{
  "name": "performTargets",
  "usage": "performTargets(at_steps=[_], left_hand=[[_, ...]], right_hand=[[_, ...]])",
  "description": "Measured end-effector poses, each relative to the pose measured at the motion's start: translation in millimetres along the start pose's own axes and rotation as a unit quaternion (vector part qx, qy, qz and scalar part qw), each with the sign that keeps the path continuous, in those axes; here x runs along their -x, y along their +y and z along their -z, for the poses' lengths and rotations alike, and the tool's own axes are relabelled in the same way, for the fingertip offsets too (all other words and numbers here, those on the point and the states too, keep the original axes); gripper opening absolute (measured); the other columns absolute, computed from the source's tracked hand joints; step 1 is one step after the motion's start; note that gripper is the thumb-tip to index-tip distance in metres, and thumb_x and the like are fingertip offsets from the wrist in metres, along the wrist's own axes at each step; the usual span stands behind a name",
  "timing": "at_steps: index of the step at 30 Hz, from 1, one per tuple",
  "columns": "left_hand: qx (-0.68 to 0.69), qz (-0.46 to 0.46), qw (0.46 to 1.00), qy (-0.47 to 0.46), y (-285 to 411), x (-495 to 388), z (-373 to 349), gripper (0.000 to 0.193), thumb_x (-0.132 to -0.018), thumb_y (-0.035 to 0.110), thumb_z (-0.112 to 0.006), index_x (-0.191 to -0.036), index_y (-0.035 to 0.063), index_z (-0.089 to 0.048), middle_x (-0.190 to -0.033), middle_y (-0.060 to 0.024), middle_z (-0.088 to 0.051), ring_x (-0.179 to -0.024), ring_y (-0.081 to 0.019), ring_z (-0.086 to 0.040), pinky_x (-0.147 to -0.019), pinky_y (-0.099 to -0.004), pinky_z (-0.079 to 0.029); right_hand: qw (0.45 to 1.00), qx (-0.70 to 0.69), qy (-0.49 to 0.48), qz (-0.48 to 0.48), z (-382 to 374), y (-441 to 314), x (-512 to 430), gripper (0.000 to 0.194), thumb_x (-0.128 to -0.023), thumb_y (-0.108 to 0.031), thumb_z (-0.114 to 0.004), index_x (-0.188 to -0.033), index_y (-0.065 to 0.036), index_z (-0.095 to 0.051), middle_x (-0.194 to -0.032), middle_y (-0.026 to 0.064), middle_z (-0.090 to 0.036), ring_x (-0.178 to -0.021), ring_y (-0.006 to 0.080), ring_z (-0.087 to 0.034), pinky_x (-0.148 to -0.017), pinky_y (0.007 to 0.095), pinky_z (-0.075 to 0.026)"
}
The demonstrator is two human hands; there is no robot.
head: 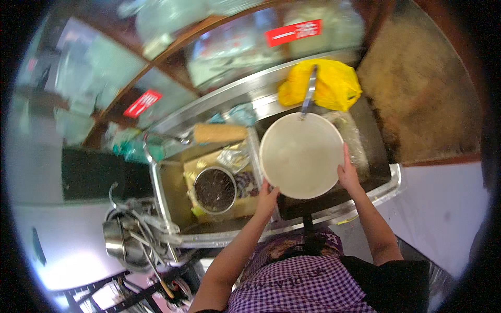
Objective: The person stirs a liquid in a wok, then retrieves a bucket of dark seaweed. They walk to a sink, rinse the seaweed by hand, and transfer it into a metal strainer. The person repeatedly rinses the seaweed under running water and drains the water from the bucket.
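Note:
Between my two hands is a round, cream-coloured basin or bucket (301,156), seen from above over the right bowl (377,133) of a steel double sink. My left hand (267,201) grips its lower left rim, with the thumb on top. On the right side, my right hand (347,174) holds the rim, fingers along the outer wall. A steel tap spout (309,92) reaches to the far rim. Whether the basin holds clear water cannot be told.
In the left bowl, a steel pot (215,190) with dark contents stands beside crumpled clear plastic (233,159). A tan roll (220,134) and yellow plastic bag (336,84) lie along the back. Stacked steel cookware (125,238) sits left; glass-fronted shelves (235,51) rise behind.

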State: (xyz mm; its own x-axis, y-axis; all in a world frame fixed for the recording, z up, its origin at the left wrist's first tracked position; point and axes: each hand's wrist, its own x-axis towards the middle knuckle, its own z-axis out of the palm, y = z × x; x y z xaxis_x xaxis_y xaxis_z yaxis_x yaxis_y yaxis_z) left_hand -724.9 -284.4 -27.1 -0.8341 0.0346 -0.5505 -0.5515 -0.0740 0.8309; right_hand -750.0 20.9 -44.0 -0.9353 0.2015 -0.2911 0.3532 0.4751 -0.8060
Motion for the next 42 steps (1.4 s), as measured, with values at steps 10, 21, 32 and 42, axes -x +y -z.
performTargets(at_steps=[10,21,32,42], left_hand=[[0.147,0.051,0.959,0.238,-75,34,200,0.038,-0.091,0.011,-0.055,-0.128,0.0014,-0.047,-0.106,-0.0095,-0.062,-0.089,-0.0183,-0.062,-0.076,-0.0300,-0.053],[0.071,0.279,0.936,0.201,-176,-40,409,0.041,-0.086,0.010,-0.060,-0.124,0.0076,-0.046,-0.114,-0.0171,-0.058,-0.083,-0.0337,-0.065,-0.050,-0.0430,-0.058],[-0.048,0.159,0.960,0.227,-96,44,366,0.031,-0.082,0.007,-0.058,-0.112,0.0036,-0.053,-0.090,-0.0120,-0.062,-0.072,-0.0236,-0.062,-0.056,-0.0348,-0.054],[-0.153,-0.059,0.952,0.259,49,135,250,0.040,-0.082,0.002,-0.051,-0.122,-0.0004,-0.051,-0.085,-0.0062,-0.063,-0.066,-0.0148,-0.058,-0.057,-0.0293,-0.048]], right_hand=[[0.948,0.113,0.114,0.273,-81,-113,41,0.044,-0.085,-0.002,-0.055,-0.129,0.000,-0.046,-0.124,0.0224,-0.053,-0.113,0.0350,-0.054,-0.099,0.0402,-0.042],[0.930,0.258,-0.261,0.004,-473,-81,-8,0.050,-0.085,-0.015,-0.061,-0.130,-0.003,-0.042,-0.120,0.0204,-0.055,-0.103,0.0380,-0.059,-0.086,0.0465,-0.049],[0.937,0.133,-0.322,0.011,-358,-135,31,0.064,-0.085,-0.018,-0.065,-0.136,-0.007,-0.030,-0.113,0.0241,-0.059,-0.097,0.0425,-0.061,-0.083,0.0483,-0.050],[0.962,-0.065,-0.240,0.109,-202,-188,113,0.091,-0.082,-0.005,-0.051,-0.149,-0.018,0.009,-0.090,0.0339,-0.061,-0.073,0.0467,-0.062,-0.070,0.0524,-0.048]])
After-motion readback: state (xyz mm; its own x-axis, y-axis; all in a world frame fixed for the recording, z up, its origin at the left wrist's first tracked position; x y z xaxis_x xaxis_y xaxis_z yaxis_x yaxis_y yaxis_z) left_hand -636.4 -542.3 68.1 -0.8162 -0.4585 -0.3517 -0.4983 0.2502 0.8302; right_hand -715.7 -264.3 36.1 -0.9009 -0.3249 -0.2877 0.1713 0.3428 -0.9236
